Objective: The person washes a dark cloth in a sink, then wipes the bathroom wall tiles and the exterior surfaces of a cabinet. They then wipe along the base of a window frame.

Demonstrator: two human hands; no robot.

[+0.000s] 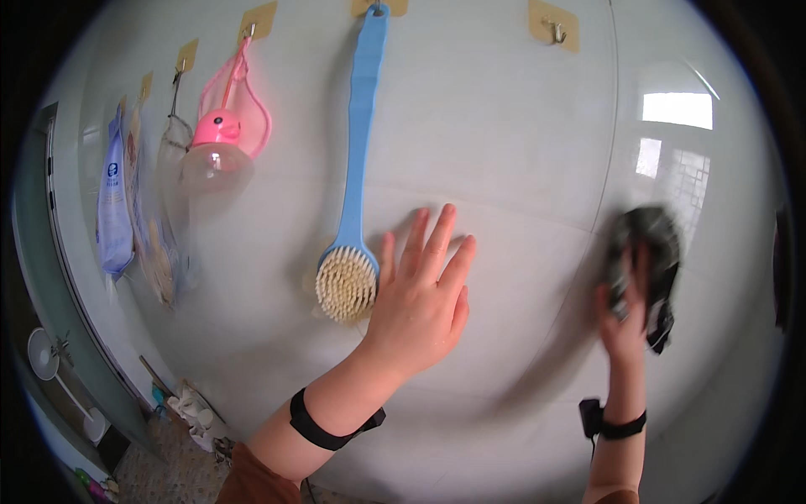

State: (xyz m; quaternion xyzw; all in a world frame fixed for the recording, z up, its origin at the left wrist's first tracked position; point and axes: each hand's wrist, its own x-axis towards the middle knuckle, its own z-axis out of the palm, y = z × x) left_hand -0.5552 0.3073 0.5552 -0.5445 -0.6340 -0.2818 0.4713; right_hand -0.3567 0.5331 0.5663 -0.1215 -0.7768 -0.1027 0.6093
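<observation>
My left hand (423, 296), fingers spread and holding nothing, is at the tiled wall (491, 157) just right of the bristle head of a blue long-handled bath brush (359, 145). The brush hangs from a metal hook at the top. Over at the right, my right hand (623, 315) has a dark patterned cloth (652, 252) under its fingers, against the wall; hand and cloth are blurred by motion. A black strap sits on each of my forearms.
A bare hook (556, 31) juts out at upper right. Left of the brush hang a pink duck-shaped item (217, 129), mesh and plastic bags, and a purple-white packet (114, 201). Lower left are a door (69, 264), a white fan (44, 354) and clutter (195, 416) on the floor.
</observation>
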